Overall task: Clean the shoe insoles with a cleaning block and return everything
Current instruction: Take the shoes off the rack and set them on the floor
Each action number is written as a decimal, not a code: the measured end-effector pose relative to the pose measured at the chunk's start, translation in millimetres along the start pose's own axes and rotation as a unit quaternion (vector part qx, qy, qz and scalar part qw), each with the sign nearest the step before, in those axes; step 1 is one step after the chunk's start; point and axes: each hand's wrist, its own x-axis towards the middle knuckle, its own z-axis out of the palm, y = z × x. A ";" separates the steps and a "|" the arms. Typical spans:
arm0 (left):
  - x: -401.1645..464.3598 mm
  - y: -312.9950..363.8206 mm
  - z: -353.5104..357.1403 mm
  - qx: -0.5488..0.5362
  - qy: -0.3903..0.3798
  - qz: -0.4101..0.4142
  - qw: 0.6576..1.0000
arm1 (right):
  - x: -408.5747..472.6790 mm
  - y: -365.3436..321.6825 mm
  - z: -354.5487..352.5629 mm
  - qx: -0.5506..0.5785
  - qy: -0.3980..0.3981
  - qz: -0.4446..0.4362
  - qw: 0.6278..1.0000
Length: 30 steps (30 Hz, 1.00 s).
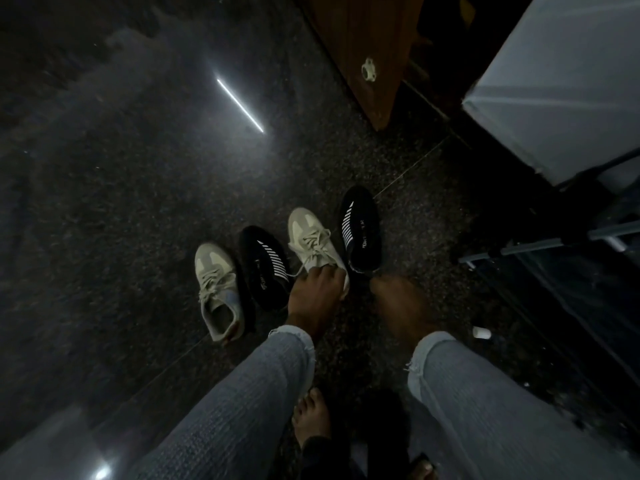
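Gripping the pale shoe [313,242] at its heel collar, the left hand [317,289] should lift squarely; the right hand [398,299] hangs blurred, its grasp unclear, near the black shoe [360,230].

Dark speckled stone floor [138,202] lies open leftward; brown wooden furniture [363,46] and a white box-shaped appliance [554,81] block the right.

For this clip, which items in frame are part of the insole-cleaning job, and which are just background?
Part of the job:
- pale laced shoe, heel gripped by the left hand
- second pale shoe
- black striped shoe
- second black striped shoe, right hand at its heel, blurred
- small white block, possibly the cleaning block

Background:
- wooden furniture
- white cabinet
- metal frame
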 end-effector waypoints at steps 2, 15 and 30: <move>2.5 23.1 -24.5 -0.010 -0.044 0.004 0.999 | -15.1 15.7 -10.3 0.003 0.019 0.011 1.000; -17.5 87.2 -59.3 -0.019 -0.034 0.029 0.999 | -85.6 30.5 -59.7 0.099 0.086 0.067 0.989; -45.4 296.3 -210.4 0.014 0.071 0.252 0.965 | -314.1 133.7 -164.2 0.109 0.249 0.292 0.917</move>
